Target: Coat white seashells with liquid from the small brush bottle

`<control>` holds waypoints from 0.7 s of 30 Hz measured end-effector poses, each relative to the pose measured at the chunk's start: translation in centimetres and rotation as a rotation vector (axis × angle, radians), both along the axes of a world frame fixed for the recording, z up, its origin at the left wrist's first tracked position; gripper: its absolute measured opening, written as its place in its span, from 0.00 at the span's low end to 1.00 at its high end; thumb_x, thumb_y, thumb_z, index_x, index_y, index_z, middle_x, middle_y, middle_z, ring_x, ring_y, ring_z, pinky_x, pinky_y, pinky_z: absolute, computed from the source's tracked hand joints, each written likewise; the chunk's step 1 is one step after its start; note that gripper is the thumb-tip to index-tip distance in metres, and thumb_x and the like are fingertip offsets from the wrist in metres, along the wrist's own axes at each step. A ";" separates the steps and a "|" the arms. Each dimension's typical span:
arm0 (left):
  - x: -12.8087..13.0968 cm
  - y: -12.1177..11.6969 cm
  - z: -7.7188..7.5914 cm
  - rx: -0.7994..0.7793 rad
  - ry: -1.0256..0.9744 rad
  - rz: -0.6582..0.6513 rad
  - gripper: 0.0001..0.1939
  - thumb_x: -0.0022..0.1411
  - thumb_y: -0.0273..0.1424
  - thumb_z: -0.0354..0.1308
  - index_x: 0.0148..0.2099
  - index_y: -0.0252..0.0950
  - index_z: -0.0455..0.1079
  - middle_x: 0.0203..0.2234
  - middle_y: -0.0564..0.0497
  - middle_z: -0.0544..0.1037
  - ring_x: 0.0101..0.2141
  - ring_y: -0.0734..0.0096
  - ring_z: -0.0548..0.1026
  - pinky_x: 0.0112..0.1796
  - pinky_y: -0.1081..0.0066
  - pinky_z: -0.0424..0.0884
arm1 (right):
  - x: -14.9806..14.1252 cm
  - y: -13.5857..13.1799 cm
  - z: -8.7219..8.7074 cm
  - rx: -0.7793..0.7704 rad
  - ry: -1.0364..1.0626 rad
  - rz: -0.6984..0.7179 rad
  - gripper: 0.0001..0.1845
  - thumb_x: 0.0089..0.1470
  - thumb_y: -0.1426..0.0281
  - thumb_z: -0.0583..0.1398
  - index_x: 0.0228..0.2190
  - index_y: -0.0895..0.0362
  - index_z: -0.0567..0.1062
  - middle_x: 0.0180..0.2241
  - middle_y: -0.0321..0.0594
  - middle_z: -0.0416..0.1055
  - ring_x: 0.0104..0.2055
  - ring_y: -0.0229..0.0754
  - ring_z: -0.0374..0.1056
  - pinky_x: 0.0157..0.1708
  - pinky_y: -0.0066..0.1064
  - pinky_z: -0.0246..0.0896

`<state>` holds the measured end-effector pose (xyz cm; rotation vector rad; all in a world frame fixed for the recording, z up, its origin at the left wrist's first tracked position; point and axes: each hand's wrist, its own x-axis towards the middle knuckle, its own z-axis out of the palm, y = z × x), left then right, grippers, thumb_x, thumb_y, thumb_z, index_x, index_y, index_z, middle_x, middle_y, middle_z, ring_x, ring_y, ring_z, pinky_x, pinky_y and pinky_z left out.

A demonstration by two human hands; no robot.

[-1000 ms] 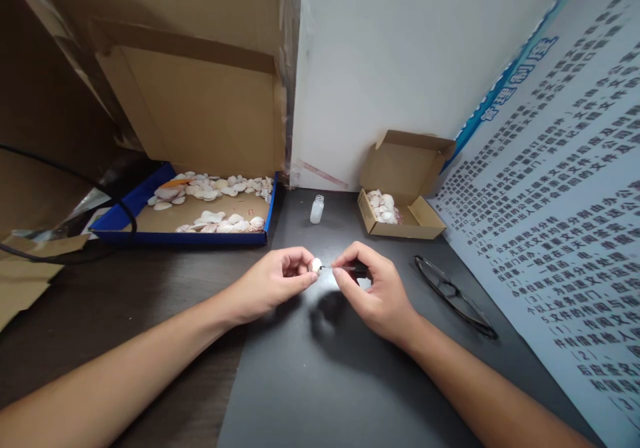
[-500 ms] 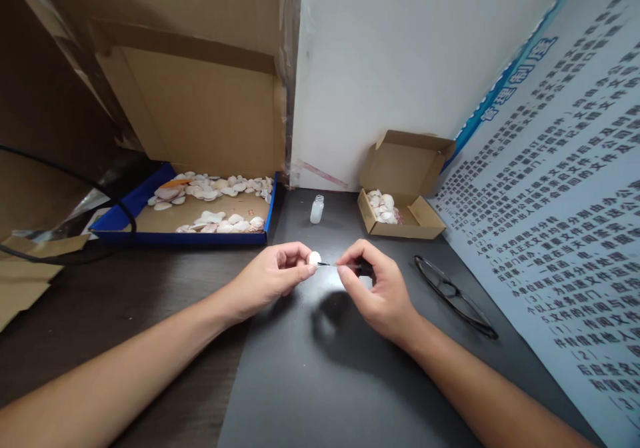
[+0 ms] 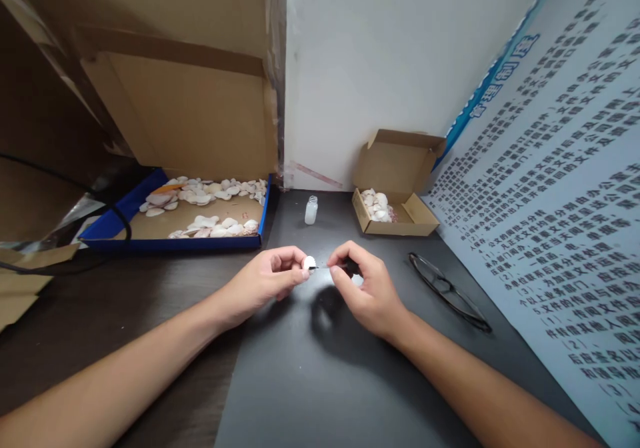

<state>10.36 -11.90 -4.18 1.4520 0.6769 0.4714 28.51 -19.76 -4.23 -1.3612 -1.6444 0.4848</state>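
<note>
Left hand point(image 3: 266, 278) pinches white shell point(image 3: 310, 261), right hand point(image 3: 367, 293) grips thin brush point(image 3: 315, 268), tip at shell; bottle point(image 3: 311, 211) stands beyond both hands.

Black-framed eyeglasses point(image 3: 445, 287), lying on smooth dark-grey mat point(image 3: 310, 395), right | white poster point(image 3: 560, 235), dark printed characters, blue header band point(image 3: 487, 85), slanting along right side | upright plain white panel point(image 3: 375, 55), reddish strip point(image 3: 316, 174) low on it | thin black cable point(image 3: 128, 227) looping, far left | flat tan cardboard pieces point(image 3: 17, 295), left edge

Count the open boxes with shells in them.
2: a large blue-sided box at the left and a small cardboard box at the right. No others show.
</note>
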 end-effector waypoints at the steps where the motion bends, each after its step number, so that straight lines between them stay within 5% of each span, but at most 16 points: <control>1: 0.0 0.0 0.0 -0.009 -0.005 0.004 0.13 0.56 0.39 0.62 0.35 0.33 0.67 0.23 0.58 0.61 0.22 0.81 0.57 0.23 0.78 0.54 | 0.1 0.1 -0.1 -0.015 -0.035 -0.019 0.03 0.52 0.75 0.55 0.30 0.57 0.68 0.27 0.34 0.66 0.28 0.34 0.61 0.29 0.25 0.56; 21: 0.0 -0.2 -0.2 -0.132 -0.084 -0.010 0.14 0.55 0.39 0.64 0.37 0.34 0.68 0.18 0.59 0.60 0.20 0.81 0.55 0.23 0.77 0.54 | -0.1 -0.2 0.1 0.026 -0.071 0.045 0.03 0.56 0.75 0.53 0.33 0.57 0.67 0.27 0.33 0.62 0.28 0.33 0.58 0.29 0.24 0.54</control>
